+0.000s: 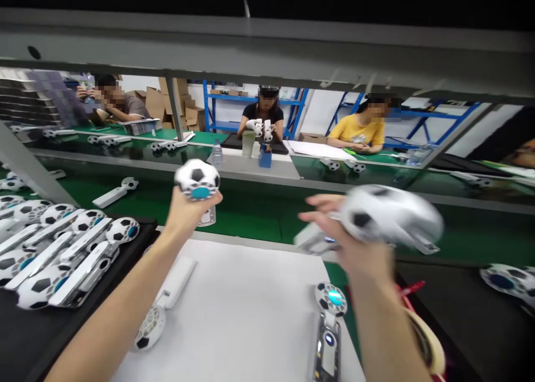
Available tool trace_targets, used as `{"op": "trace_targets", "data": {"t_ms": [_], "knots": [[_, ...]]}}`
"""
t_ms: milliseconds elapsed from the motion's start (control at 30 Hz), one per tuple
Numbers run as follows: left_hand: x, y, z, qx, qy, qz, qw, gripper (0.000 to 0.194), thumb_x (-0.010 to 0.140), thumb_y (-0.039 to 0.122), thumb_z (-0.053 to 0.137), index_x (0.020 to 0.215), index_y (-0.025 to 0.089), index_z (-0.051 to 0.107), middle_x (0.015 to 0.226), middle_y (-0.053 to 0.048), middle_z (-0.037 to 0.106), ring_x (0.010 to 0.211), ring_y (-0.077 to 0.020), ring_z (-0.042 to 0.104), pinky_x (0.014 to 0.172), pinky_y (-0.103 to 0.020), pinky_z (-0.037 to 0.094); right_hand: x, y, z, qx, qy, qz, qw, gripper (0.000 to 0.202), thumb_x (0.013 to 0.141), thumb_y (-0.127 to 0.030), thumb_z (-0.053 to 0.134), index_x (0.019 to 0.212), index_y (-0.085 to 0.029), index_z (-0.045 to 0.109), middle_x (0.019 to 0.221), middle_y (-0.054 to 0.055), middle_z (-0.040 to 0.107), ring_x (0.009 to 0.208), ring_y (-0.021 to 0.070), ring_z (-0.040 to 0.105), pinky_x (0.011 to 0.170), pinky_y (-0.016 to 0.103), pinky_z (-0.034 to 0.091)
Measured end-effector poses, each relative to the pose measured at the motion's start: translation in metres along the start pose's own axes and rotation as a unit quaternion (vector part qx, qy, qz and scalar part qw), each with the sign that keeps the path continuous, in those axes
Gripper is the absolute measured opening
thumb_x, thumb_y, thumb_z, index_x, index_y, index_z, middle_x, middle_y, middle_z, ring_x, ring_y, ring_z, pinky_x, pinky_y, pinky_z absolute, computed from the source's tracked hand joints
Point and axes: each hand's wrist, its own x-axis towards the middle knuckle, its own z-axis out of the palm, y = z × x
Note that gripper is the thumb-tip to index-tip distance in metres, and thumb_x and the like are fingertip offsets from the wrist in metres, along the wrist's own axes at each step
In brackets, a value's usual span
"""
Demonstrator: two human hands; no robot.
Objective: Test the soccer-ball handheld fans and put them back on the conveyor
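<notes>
My left hand (186, 212) is closed round a handheld fan (197, 177), white with black football patches and a teal disc; its handle shows below my fingers. My right hand (359, 254) grips another football-patterned fan (376, 212), blurred by motion, with white handle parts on both sides; whether it is one fan or two I cannot tell. Below, on the white sheet (246, 309), a fan (150, 329) lies at the left. An opened fan (330, 337) with bare inner parts lies at the right.
At the left a black tray (142, 237) bears several fans. Beyond the sheet runs a green conveyor belt (251, 214) with a fan (112, 193) on it. A tape roll (426, 337) is by my right forearm. A shelf beam (267, 58) crosses above; several people sit opposite.
</notes>
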Motion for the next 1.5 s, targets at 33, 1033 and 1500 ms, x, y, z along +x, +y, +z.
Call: {"op": "trace_targets", "data": {"t_ms": [33,1033,1500], "knots": [[0.013,-0.023,0.012,0.027,-0.023,-0.037,0.999,0.023,0.061,0.019,0.084,0.072,0.014,0.064,0.071,0.001,0.065,0.069,-0.0163,0.063,0.066,-0.028,0.053,0.009,0.008,0.003,-0.029,0.003,0.026,0.999,0.025,0.095,-0.032,0.064,0.112,-0.013,0.063,0.108,0.007,0.065,0.09,0.0188,0.066,0.077,0.036,0.058],[-0.007,-0.114,0.104,0.484,-0.29,0.196,0.802,0.038,0.086,0.028,0.051,0.122,0.019,0.058,0.143,-0.018,0.036,0.143,-0.0385,0.022,0.11,-0.057,0.03,-0.228,0.028,-0.051,-0.187,0.013,0.367,0.911,0.042,0.075,-0.035,0.067,0.111,-0.015,0.062,0.085,0.003,0.061,0.077,0.0206,0.062,0.071,0.03,0.047],[-0.12,-0.097,0.184,0.299,-0.605,0.095,0.731,0.073,0.076,0.055,0.068,0.138,0.022,0.048,0.126,-0.012,0.06,0.106,-0.0272,0.063,0.088,-0.034,0.05,-0.212,0.045,-0.051,0.007,0.021,0.408,0.913,0.034,0.063,-0.022,0.065,0.093,-0.023,0.047,0.061,-0.01,0.05,0.033,0.0111,0.048,0.028,0.021,0.018]]}}
